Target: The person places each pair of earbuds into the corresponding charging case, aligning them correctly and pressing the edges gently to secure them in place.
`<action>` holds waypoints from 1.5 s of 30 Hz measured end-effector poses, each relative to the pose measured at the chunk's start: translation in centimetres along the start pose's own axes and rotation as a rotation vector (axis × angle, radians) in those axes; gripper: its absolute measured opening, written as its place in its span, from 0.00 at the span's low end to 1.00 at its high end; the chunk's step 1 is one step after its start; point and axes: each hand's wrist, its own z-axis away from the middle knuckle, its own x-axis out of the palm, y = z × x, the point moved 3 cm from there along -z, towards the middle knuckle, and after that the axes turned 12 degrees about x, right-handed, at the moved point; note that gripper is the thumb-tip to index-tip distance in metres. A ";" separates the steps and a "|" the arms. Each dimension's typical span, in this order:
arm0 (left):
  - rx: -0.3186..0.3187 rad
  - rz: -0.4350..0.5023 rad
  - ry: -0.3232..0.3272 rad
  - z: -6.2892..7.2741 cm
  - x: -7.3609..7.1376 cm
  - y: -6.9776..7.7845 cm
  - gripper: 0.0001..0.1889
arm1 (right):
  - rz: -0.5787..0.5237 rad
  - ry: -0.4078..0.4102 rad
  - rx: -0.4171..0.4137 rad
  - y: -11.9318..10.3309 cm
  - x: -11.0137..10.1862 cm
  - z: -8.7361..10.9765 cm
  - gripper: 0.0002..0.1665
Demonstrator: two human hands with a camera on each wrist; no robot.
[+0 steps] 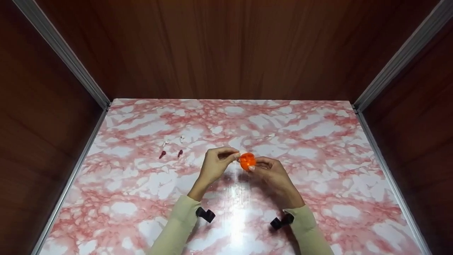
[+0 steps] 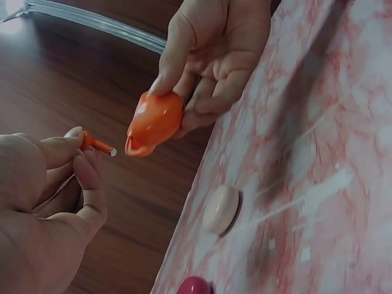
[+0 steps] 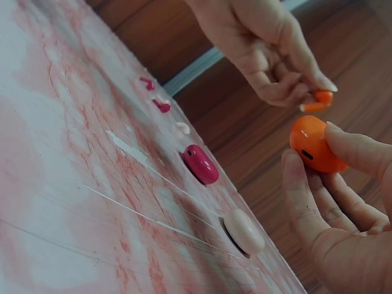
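My left hand [image 1: 217, 164] pinches an orange earbud [image 2: 99, 144] between thumb and fingertips, its stem end pointing toward an orange earbud case [image 1: 247, 162]. In the right wrist view the earbud is just above the case, with a small gap between them. My right hand [image 1: 277, 174] holds the case up off the table, thumb on one side and fingers on the other. From the head view the case appears with its lid raised. A dark slot shows on the case's underside in the right wrist view.
On the marbled table [image 1: 318, 134] lie a white case [image 3: 244, 231] and a magenta case [image 3: 200, 164]. To the left are two magenta earbuds [image 1: 162, 154] and two white earbuds [image 1: 182, 139]. Brown wood panels [image 1: 226, 49] enclose the back and sides.
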 end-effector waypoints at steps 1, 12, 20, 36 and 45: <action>-0.002 -0.004 0.002 0.0 0.2 0.0 0.11 | 0.002 -0.009 -0.003 0.0 0.1 0.0 0.24; -0.008 -0.017 0.000 -0.4 1.9 0.7 0.10 | 0.012 -0.003 -0.004 0.2 0.3 -0.1 0.22; -0.016 0.014 -0.008 -0.4 2.6 0.5 0.11 | -0.029 -0.014 -0.001 0.1 0.3 -0.1 0.22; -0.003 -0.126 -0.009 0.0 2.9 0.5 0.07 | -0.052 0.010 -0.018 0.0 0.4 -0.2 0.18; 0.033 -0.190 -0.030 0.0 3.1 0.8 0.07 | -0.016 0.024 -0.031 0.1 0.2 -0.2 0.19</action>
